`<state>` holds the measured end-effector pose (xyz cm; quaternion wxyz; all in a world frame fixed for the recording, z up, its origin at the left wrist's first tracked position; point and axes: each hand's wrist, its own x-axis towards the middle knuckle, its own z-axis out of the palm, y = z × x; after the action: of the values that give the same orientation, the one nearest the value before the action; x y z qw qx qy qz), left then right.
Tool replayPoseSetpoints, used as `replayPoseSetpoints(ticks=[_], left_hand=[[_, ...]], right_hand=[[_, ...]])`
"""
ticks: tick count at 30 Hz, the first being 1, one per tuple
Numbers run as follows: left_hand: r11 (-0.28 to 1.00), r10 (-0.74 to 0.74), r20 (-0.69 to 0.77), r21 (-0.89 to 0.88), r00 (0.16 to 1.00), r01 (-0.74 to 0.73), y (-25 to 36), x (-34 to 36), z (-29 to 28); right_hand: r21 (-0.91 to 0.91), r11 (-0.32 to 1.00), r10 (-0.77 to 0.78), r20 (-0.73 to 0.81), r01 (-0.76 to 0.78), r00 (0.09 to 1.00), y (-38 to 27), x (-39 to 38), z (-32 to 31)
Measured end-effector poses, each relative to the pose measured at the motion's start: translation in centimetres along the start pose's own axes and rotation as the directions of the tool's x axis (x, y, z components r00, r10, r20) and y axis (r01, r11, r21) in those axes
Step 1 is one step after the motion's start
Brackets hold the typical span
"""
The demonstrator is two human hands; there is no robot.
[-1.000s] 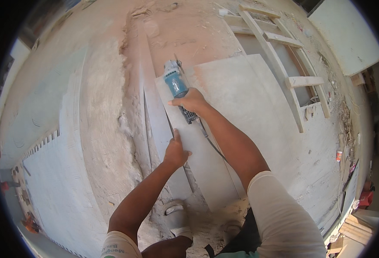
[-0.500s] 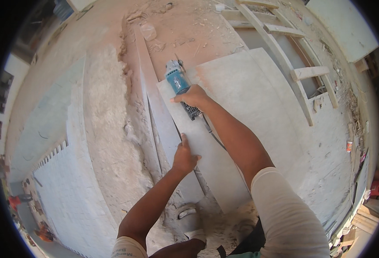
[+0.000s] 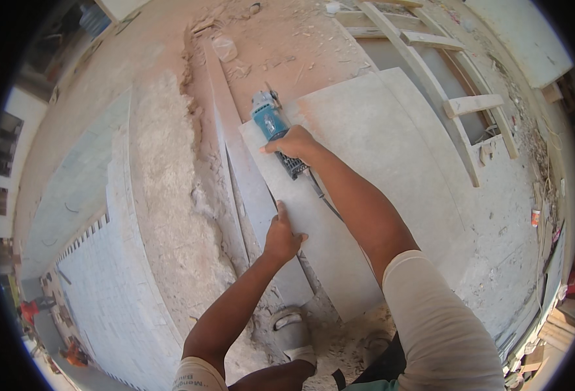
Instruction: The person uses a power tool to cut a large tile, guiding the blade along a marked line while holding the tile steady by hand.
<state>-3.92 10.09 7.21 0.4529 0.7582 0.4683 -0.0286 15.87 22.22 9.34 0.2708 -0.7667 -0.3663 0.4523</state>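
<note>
My right hand (image 3: 295, 143) grips a blue angle grinder (image 3: 269, 120) at the far left corner of a large grey tile (image 3: 379, 163) lying on the floor. The grinder's black rear and cord (image 3: 320, 195) run back under my forearm. My left hand (image 3: 281, 236) presses on the near part of the tile's left edge, fingers curled over it. A narrow grey tile strip (image 3: 255, 195) lies alongside that edge.
A wooden ladder (image 3: 444, 85) lies at the upper right. Rough mortar bed (image 3: 170, 215) spreads to the left, with laid tiles (image 3: 105, 293) beyond it. My dusty shoe (image 3: 291, 329) stands below the tile. Rubble and scraps line the right edge.
The view has shifted a little; both hands stay on the tile, with the grinder still at its far left corner and the left hand slightly nearer along the edge.
</note>
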Motion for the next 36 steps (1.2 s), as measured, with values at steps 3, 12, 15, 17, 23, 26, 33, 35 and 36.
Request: replayPoseSetpoints(ticks=[3, 12, 15, 17, 23, 26, 33, 35, 36], left_hand=[[1.000, -0.002, -0.007, 0.002, 1.000, 0.002, -0.1, -0.1, 0.0], [1.000, -0.013, 0.013, 0.009, 1.000, 0.012, 0.2, -0.1, -0.1], [1.000, 0.000, 0.001, 0.002, 1.000, 0.000, 0.1, -0.1, 0.0], [0.998, 0.054, -0.051, 0.026, 0.997, -0.053, -0.7, 0.0, 0.4], [0.982, 0.177, -0.141, 0.097, 0.974, -0.164, -2.2, 0.5, 1.7], [0.985, 0.155, -0.131, 0.092, 0.979, -0.144, -2.1, 0.4, 1.5], [0.988, 0.134, -0.125, 0.089, 0.983, -0.123, -2.0, 0.4, 1.4], [0.989, 0.133, -0.124, 0.088, 0.983, -0.122, -1.9, 0.3, 1.3], [0.988, 0.133, -0.123, 0.089, 0.984, -0.123, -1.8, 0.3, 1.3]], right_hand=[[0.022, 1.000, 0.005, -0.001, -0.005, 1.000, -0.3, -0.3, 0.0], [0.054, 0.998, 0.016, 0.030, -0.018, 0.999, -0.2, 0.0, -0.2], [0.057, 0.998, 0.013, 0.025, -0.015, 1.000, -0.2, 0.1, -0.2], [0.068, 0.998, 0.010, 0.042, -0.013, 0.999, -0.2, 0.1, -0.2], [0.060, 0.998, 0.011, 0.013, -0.012, 1.000, 0.3, 0.6, -0.1], [0.054, 0.998, 0.016, 0.018, -0.016, 1.000, 0.1, 0.6, -0.1], [0.101, 0.994, 0.027, 0.086, -0.036, 0.996, -0.5, 0.0, -0.6], [0.112, 0.993, 0.030, 0.113, -0.042, 0.993, -0.7, -0.1, -0.8], [0.113, 0.992, 0.033, 0.108, -0.046, 0.994, -0.6, 0.0, -0.8]])
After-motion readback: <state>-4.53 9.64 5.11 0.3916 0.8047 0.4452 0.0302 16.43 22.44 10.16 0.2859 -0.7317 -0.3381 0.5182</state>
